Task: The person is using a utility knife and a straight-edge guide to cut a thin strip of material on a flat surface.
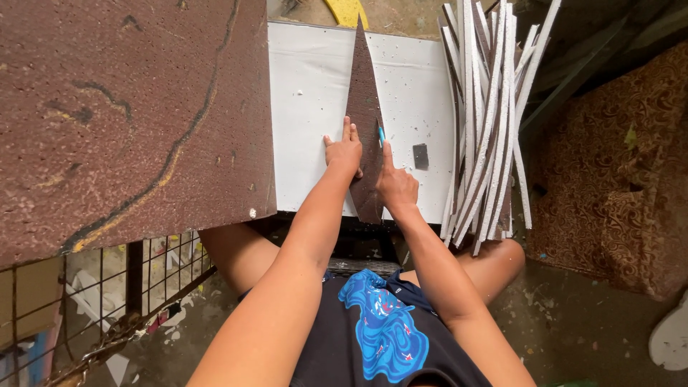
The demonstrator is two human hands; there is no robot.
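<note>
A long, narrow brown triangular piece point(365, 122) lies flat on the white board point(308, 107), its point toward the board's far edge and its wide end at the near edge, roughly midway between the board's left and right sides. The left hand point(345, 152) rests on the piece's left margin, palm down, fingers held close together and stretched forward, pressing the piece onto the board. The right hand point(396, 185) sits just beside the piece's right margin, its fingers curled and pinching a small blue-handled cutter point(381, 135) whose tip touches the piece's right edge; the index finger runs straight along the tool.

A small dark grey rectangle point(421, 155) lies on the board near the right hand, apart from it. White crumbs are scattered over the board's far right part. Along the board's right edge lies a loose bundle of long thin strips point(487, 122), white on one face and brown on the other, fanned out and overhanging the near edge. A big brown speckled sheet point(122, 115) with a wavy dark and yellow line covers the board's left edge. Beyond the far edge a yellow object point(347, 11) shows in part. A wire grid point(143, 279) stands below the big sheet at near left, and patterned brown fabric point(616, 179) lies at the right.
</note>
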